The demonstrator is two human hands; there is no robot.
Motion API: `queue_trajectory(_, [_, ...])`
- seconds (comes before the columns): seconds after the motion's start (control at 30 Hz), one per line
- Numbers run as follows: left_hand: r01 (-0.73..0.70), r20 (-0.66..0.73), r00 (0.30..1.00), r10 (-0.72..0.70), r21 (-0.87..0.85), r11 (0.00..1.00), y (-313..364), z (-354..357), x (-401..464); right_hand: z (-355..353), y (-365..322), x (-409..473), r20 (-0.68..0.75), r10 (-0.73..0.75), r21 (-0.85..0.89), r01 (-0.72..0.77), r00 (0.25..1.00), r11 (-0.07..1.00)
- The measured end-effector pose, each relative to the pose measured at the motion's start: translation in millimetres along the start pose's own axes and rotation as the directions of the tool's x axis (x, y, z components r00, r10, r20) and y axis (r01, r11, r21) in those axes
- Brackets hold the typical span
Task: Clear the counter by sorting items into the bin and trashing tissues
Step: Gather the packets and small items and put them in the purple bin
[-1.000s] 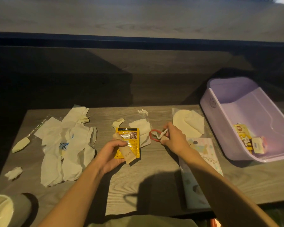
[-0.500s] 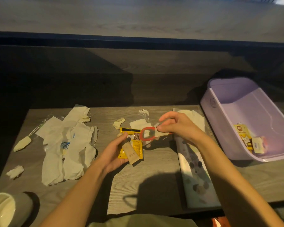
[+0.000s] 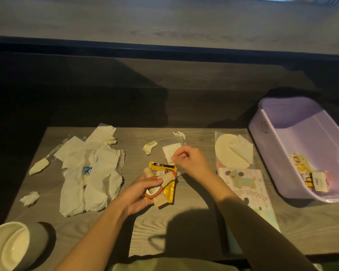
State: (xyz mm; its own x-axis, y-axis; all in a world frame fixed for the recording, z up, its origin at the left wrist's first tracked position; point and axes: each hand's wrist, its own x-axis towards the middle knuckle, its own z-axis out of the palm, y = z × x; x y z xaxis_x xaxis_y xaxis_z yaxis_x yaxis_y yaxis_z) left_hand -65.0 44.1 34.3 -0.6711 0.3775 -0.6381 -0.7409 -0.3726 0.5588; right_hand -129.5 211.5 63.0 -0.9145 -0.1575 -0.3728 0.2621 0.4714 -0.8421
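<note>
head view: red ring (image 3: 154, 192) has passed from right hand (image 3: 188, 161) to left hand (image 3: 143, 194)'s grip beside sachets; right, loosely curled at twelve o'clock, reaches tissue (image 3: 169, 153); binning next.

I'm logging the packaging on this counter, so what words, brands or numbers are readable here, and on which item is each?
"LO PUPPY", after a partly hidden first word: on the pastel puppy card.
Blue print on the tissue pile: too blurred to read.
Yellow packet under the left hand: print too small to read.
Yellow packet in the purple bin: round logo and text, unreadable.
Small label beside it: blurred.
Round embossed mark on the bin wall: unreadable.
</note>
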Motion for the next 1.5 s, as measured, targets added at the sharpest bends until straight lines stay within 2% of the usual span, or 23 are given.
queue_trajectory(0.07, [-0.009, -0.035, 0.999, 0.008, -0.021, 1.000, 1, -8, -3, -4, 2, 18, -0.199, 0.049, -0.048, -0.060, 0.979, 0.997])
queue_trajectory(0.1, [-0.015, -0.048, 0.999, 0.013, -0.032, 0.999, 1, -11, -4, -6, 1, 26, -0.245, 0.073, -0.065, -0.091, 0.967, 0.994])
queue_trajectory(0.2, [-0.040, -0.077, 0.996, 0.035, -0.065, 0.997, 4, -22, -11, -7, -3, 48, -0.215, 0.136, -0.152, -0.171, 0.967, 0.973])
queue_trajectory(0.33, [-0.073, -0.111, 0.992, 0.063, -0.094, 0.993, 6, -32, -20, 3, -1, 64, -0.245, 0.211, -0.272, -0.276, 0.946, 0.922])
queue_trajectory(0.43, [-0.088, -0.131, 0.988, 0.075, -0.097, 0.991, 6, -37, -24, 9, 2, 63, -0.269, 0.263, -0.406, -0.357, 0.927, 0.841])
queue_trajectory(0.6, [-0.093, -0.158, 0.984, 0.078, -0.091, 0.991, 4, -39, -25, 8, -6, 66, -0.239, 0.380, -0.485, -0.449, 0.894, 0.751])
queue_trajectory(0.73, [-0.097, -0.146, 0.986, 0.084, -0.081, 0.992, 3, -39, -25, 7, -3, 64, -0.154, 0.435, -0.394, -0.459, 0.887, 0.797])
queue_trajectory(0.83, [-0.098, -0.148, 0.985, 0.086, -0.076, 0.992, 5, -38, -25, 3, -7, 54, -0.064, 0.422, -0.219, -0.426, 0.904, 0.878])
queue_trajectory(0.93, [-0.098, -0.154, 0.984, 0.085, -0.077, 0.992, 5, -36, -25, 2, -12, 47, 0.003, 0.406, -0.059, -0.405, 0.914, 0.912])
queue_trajectory(1.03, [-0.104, -0.160, 0.983, 0.089, -0.086, 0.991, 5, -35, -25, 0, -19, 42, -0.012, 0.368, 0.049, -0.367, 0.930, 0.929])
queue_trajectory(1.3, [-0.173, -0.204, 0.969, 0.139, -0.155, 0.973, 16, -32, -25, -14, -46, 21, -0.086, 0.125, 0.118, -0.115, 0.988, 0.986])
queue_trajectory(1.43, [-0.175, -0.212, 0.968, 0.133, -0.196, 0.965, 25, -29, -25, -23, -61, 7, -0.223, -0.070, 0.036, 0.079, 0.972, 0.996])
queue_trajectory(1.5, [-0.175, -0.187, 0.973, 0.135, -0.218, 0.960, 28, -26, -24, -26, -66, 3, -0.248, -0.125, 0.054, 0.142, 0.961, 0.988])
